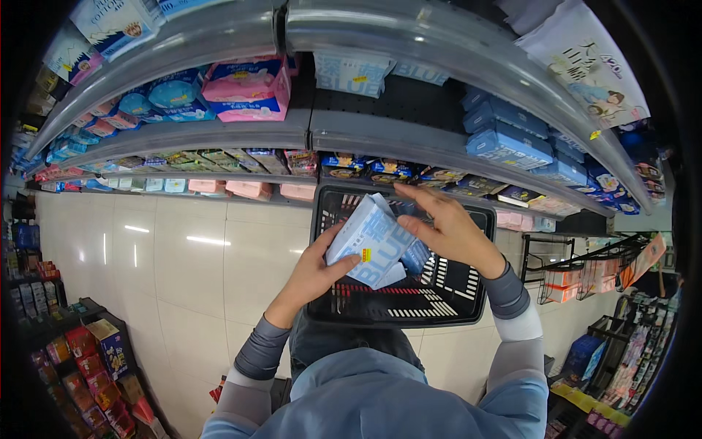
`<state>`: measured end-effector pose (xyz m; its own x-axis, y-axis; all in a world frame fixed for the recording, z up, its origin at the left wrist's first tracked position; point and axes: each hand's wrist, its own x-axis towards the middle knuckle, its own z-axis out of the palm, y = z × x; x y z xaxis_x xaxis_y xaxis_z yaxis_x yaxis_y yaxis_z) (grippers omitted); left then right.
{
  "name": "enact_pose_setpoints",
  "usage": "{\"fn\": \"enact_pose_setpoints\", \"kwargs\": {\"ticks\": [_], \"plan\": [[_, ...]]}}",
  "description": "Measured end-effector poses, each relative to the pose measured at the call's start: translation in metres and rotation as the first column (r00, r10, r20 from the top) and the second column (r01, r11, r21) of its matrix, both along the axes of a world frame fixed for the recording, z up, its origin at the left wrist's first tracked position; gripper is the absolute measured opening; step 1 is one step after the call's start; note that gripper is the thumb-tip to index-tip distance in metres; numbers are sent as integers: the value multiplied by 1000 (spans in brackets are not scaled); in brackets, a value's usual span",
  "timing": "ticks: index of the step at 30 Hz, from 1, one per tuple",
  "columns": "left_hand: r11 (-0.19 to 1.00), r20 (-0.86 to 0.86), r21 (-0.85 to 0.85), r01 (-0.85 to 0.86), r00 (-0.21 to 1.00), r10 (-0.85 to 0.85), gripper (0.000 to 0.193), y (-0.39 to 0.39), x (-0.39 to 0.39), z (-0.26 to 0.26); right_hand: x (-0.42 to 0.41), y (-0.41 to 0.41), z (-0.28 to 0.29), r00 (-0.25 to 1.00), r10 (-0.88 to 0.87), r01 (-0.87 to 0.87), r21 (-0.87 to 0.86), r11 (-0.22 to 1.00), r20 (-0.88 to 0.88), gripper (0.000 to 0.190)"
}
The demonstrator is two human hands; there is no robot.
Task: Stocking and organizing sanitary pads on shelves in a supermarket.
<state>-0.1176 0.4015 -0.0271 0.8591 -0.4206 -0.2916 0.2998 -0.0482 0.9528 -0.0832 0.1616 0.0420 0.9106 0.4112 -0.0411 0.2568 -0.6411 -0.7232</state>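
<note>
A light-blue plastic packet (pixel 364 247) with large blue lettering and a yellow-and-red sticker is tilted above a black plastic shopping basket (pixel 403 320). My left hand (pixel 321 269) grips its left and lower edge, thumb on the front. My right hand (pixel 452 230) is at the packet's upper right, fingers extended and thumb near its edge; whether it touches is hard to tell. Under the packet, a darker blue pack (pixel 417 256) lies in the basket, partly hidden. The basket has slotted sides and stands between my body and the shelves.
Curved-front store shelves (pixel 384 131) run across ahead, with similar light-blue packets (pixel 354 74), a pink pack (pixel 247 90) and stacked blue packs (pixel 510 145). A wire rack (pixel 548 266) stands at right. Snack shelving (pixel 93 362) is at lower left, beside the tiled floor (pixel 192 274).
</note>
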Motion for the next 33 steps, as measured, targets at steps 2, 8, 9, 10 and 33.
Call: {"fn": "enact_pose_setpoints", "kwargs": {"ticks": [2, 8, 9, 10, 33], "plan": [[999, -41, -45, -13, 999, 12, 61, -3, -1, 5, -6, -3, 0, 992, -50, 55, 36, 998, -118, 62], [940, -191, -297, -167, 975, 113, 56, -10, -5, 9, -28, -16, -42, 917, -90, 241, 361, 901, -388, 75], [902, -239, -368, -225, 961, 142, 54, -11, -7, 7, -32, -14, -41, 919, -87, 238, 366, 900, -384, 75], [903, -233, -365, -225, 962, 145, 54, -11, -9, 6, -35, -12, -41, 912, -57, 231, 396, 889, -405, 73], [871, 673, 467, -154, 701, -237, 66, -1, 8, 46, -35, 7, 32, 894, -14, 67, -101, 993, 448, 83]]}}
